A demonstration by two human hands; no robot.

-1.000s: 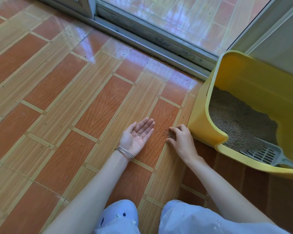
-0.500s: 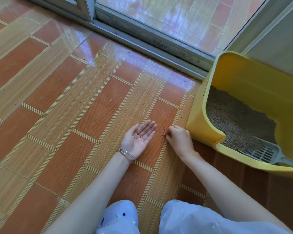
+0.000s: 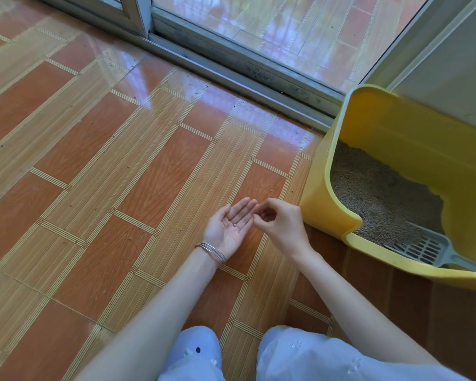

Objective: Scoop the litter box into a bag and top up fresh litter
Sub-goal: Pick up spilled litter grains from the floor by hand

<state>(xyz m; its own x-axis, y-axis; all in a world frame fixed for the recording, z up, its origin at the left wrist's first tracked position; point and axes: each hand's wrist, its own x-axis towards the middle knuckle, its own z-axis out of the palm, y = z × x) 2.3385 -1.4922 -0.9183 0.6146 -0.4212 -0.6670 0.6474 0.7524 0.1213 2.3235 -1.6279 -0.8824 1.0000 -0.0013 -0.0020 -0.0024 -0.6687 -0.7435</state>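
A yellow litter box (image 3: 320, 207) stands on the tiled floor at the right, holding grey litter (image 3: 374, 193). A grey slotted scoop (image 3: 421, 250) lies in its near corner. My left hand (image 3: 227, 229) is held palm up just above the floor, with a couple of litter grains (image 3: 234, 224) in the palm. My right hand (image 3: 282, 226) hovers at the left fingertips, its thumb and curled fingers pinching picked-up grains that are mostly hidden. No bag is in view.
A sliding glass door with a metal track (image 3: 245, 70) runs along the far side. A pale wall panel (image 3: 451, 78) rises behind the box. One stray grain (image 3: 271, 191) lies on the floor. My knees in light blue trousers (image 3: 300, 358) are at the bottom.
My right hand lifted off the floor, where it was picking at spilled grains, and came over my left fingertips. My left hand rose slightly; grains now lie in its palm.
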